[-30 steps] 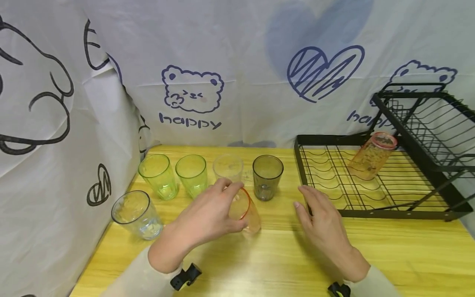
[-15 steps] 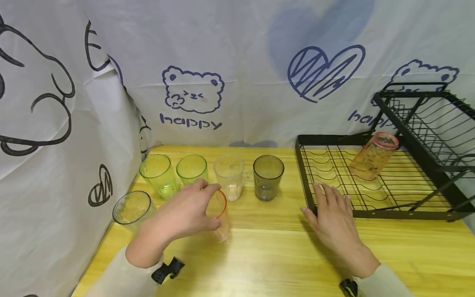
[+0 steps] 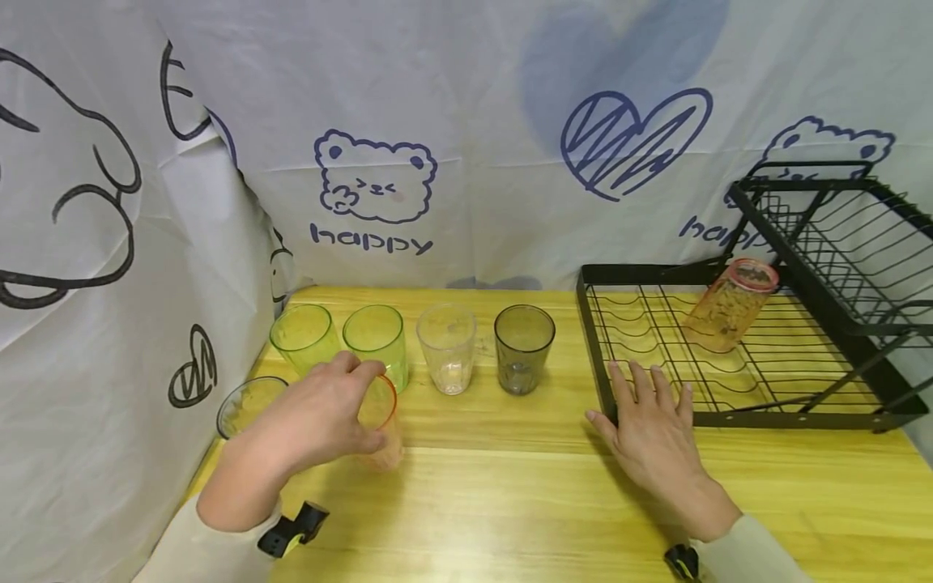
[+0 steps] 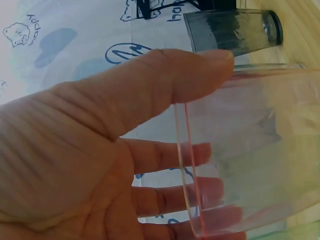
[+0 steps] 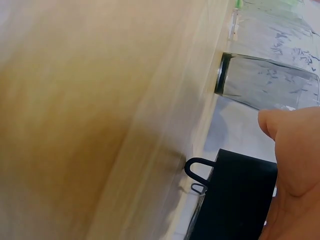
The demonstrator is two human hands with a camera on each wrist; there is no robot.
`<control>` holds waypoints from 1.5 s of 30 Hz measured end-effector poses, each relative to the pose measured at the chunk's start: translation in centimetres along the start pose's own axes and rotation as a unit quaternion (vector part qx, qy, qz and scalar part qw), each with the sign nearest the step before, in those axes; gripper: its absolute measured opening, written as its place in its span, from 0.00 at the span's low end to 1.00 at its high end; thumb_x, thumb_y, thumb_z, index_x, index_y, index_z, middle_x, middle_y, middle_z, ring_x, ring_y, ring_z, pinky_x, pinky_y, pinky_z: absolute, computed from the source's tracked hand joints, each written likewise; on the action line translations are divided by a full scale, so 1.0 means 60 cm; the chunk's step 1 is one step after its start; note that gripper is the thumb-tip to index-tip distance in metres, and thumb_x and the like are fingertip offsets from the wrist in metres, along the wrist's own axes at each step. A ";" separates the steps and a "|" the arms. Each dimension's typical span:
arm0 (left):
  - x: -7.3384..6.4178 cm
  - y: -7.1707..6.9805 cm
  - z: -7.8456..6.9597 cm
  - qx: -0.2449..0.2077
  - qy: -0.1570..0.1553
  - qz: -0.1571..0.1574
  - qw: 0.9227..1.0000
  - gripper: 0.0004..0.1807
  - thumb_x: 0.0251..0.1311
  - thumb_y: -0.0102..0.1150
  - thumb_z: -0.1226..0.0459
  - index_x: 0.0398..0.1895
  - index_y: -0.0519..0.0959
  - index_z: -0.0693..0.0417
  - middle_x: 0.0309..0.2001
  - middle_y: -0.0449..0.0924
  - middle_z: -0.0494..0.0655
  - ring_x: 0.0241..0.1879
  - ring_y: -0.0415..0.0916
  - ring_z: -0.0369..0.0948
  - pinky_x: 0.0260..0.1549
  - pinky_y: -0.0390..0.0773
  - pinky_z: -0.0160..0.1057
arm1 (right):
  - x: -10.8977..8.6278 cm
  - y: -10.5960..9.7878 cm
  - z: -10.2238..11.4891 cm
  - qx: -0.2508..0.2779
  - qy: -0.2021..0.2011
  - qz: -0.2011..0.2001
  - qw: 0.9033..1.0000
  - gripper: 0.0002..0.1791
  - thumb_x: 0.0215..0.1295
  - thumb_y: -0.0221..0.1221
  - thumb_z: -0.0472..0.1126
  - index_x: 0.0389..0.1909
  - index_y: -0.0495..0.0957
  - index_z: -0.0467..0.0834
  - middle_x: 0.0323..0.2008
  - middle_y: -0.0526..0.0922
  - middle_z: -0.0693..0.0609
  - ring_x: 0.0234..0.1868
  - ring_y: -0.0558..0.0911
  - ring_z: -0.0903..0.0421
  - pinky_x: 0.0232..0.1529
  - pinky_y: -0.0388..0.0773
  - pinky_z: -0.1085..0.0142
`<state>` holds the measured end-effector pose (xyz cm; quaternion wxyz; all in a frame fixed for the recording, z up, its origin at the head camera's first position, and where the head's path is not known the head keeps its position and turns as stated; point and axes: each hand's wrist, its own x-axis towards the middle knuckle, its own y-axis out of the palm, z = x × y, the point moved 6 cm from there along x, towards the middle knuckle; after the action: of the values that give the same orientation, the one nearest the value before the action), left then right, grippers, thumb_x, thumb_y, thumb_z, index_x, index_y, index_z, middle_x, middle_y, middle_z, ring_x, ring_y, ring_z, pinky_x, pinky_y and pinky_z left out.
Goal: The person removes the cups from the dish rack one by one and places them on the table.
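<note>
My left hand (image 3: 302, 429) grips a pinkish-orange, red-rimmed drinking glass (image 3: 386, 445) by its upper part. In the left wrist view the thumb lies on one side of this glass (image 4: 270, 145), fingers on the other. Whether its base touches the table cannot be told. Just behind it stands a green glass (image 3: 375, 332); a blue-rimmed glass (image 3: 248, 405) is partly hidden by the left hand. At the rack's front left corner, my right hand (image 3: 656, 453) lies with straight, spread fingers. The right wrist view shows its thumb near the black rack frame (image 5: 235, 195).
A second green glass (image 3: 302, 332), a clear glass (image 3: 447, 348) and a dark grey glass (image 3: 523, 348) stand along the back of the table (image 3: 496, 518). On the right is a black wire rack (image 3: 773, 419) with an upper tier; an orange glass (image 3: 729, 312) leans in it.
My left hand has carried the red-rimmed glass leftward, from in front of the clear glass to in front of the green one. My right hand has shifted slightly right and its fingers have spread.
</note>
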<state>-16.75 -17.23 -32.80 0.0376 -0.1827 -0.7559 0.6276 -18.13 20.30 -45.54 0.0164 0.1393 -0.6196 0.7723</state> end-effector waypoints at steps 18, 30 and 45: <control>-0.001 0.016 0.023 -0.003 -0.016 0.007 1.000 0.49 0.50 0.82 0.51 0.74 0.71 0.56 0.62 0.75 0.62 0.57 0.77 0.60 0.51 0.83 0.61 | 0.001 0.007 -0.003 -0.018 -0.012 0.008 1.000 0.44 0.75 0.59 0.62 0.82 0.58 0.43 0.77 0.62 0.31 0.75 0.60 0.25 0.71 0.46 0.19; 0.002 0.017 0.030 -0.007 -0.021 0.018 1.000 0.50 0.50 0.82 0.51 0.75 0.70 0.57 0.63 0.74 0.63 0.60 0.76 0.62 0.53 0.82 0.63 | 0.000 0.003 0.000 -0.019 -0.010 0.005 1.000 0.44 0.74 0.61 0.60 0.82 0.60 0.42 0.77 0.63 0.33 0.77 0.60 0.27 0.71 0.48 0.20; -0.001 0.018 0.030 -0.006 -0.028 0.030 0.999 0.50 0.51 0.82 0.52 0.76 0.69 0.58 0.65 0.73 0.65 0.62 0.74 0.63 0.56 0.80 0.64 | 0.001 0.006 -0.004 -0.018 -0.008 0.012 1.000 0.45 0.75 0.59 0.62 0.82 0.59 0.43 0.78 0.62 0.32 0.77 0.59 0.26 0.72 0.46 0.20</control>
<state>-16.96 -18.74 -34.23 -0.0037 -0.1876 -0.7549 0.6284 -18.30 20.43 -45.89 0.0046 0.1371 -0.6349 0.7603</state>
